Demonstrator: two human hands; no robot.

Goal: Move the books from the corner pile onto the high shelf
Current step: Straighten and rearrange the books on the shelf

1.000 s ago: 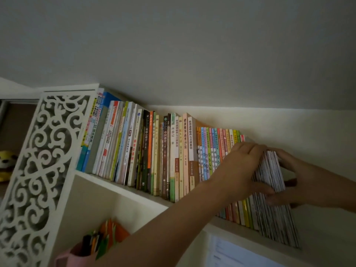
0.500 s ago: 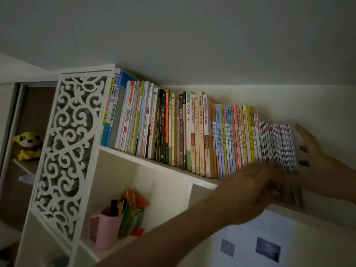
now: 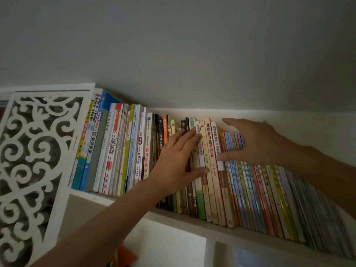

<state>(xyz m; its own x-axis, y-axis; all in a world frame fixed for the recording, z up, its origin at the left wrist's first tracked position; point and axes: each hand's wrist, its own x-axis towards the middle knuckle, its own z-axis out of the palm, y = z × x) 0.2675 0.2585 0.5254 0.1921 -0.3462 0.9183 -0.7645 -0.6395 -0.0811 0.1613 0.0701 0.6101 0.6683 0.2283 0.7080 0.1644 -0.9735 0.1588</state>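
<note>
High on the white wooden shelf (image 3: 192, 221), the row of upright colourful paperback books (image 3: 240, 189) now includes the thin grey batch; both hands have left it, left hand (image 3: 173, 160) and right hand (image 3: 256, 141) flat-fingered, pressing spines level, gripping nothing.

White scrollwork side panel (image 3: 36, 160) left; orange item (image 3: 123, 257) lower compartment.

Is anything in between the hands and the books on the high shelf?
No, nothing visible is in the way. The left hand lies with straight fingers right on the spines of the books, and the right hand rests against the shorter colourful books beside them on the high shelf.
</note>
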